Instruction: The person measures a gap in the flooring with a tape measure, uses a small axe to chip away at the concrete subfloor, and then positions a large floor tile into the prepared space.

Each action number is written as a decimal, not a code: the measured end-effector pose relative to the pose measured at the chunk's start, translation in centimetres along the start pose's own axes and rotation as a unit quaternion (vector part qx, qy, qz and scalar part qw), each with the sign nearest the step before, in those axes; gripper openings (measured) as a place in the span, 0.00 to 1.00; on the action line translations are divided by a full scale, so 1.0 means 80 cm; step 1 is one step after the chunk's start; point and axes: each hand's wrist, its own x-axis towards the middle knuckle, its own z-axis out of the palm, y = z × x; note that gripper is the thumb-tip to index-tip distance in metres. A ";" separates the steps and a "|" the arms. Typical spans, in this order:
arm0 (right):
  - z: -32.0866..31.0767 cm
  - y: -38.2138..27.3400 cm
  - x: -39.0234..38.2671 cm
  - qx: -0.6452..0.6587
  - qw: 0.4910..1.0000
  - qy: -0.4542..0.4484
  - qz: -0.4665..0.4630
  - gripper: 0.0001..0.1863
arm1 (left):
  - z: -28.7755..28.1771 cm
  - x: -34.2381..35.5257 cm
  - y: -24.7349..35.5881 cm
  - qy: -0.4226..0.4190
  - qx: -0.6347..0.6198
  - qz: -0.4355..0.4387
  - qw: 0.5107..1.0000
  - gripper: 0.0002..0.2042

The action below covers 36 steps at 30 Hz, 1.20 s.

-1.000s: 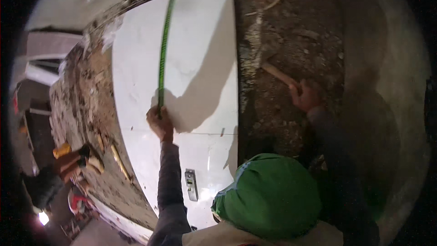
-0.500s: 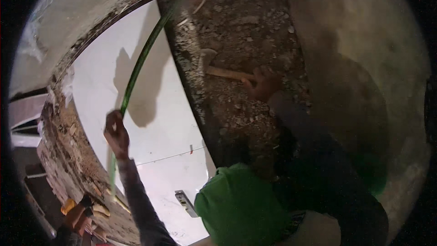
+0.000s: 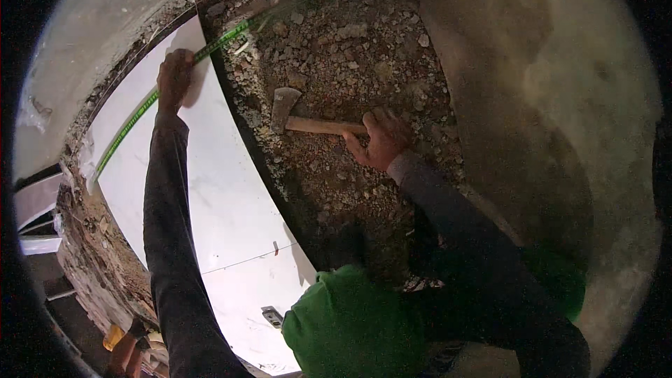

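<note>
In my left hand (image 3: 175, 77) is a long green flexible strip (image 3: 126, 128) with pale marks, my fingers closed on it. It arches from the left side of a large white slab (image 3: 224, 168) over the slab's far end and onto the rubble. A small hatchet (image 3: 283, 108) with a wooden handle lies low over the rubble. Wrapped round the end of that handle is my right hand (image 3: 381, 138). The hatchet's head points toward the slab's right edge. A small spirit level (image 3: 271, 317) rests on the nearer white surface, beside my green-clothed knee.
Loose rubble (image 3: 336, 70) fills the strip between the slab and a concrete surface (image 3: 504, 84) on the right. A thin joint with a small red piece (image 3: 276, 248) crosses the white surface. At the lower left, another person's hand (image 3: 133, 339) is near a yellow object (image 3: 112, 337).
My left hand has moved away from me over the slab with the green strip, which has swung across the rubble. The hatchet in my right hand has shifted slightly left and nearer.
</note>
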 end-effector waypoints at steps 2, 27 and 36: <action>0.014 0.002 0.000 0.033 0.990 0.119 -0.073 0.32 | 0.005 0.019 -0.003 0.005 0.055 0.019 0.998 0.11; 0.007 0.147 0.388 0.829 0.554 -0.050 0.057 0.36 | -0.059 -0.108 0.075 0.167 0.064 -0.128 0.976 0.21; 0.043 0.168 0.431 0.889 0.421 -0.133 0.122 0.26 | -0.060 -0.105 0.064 0.112 0.131 -0.159 0.972 0.23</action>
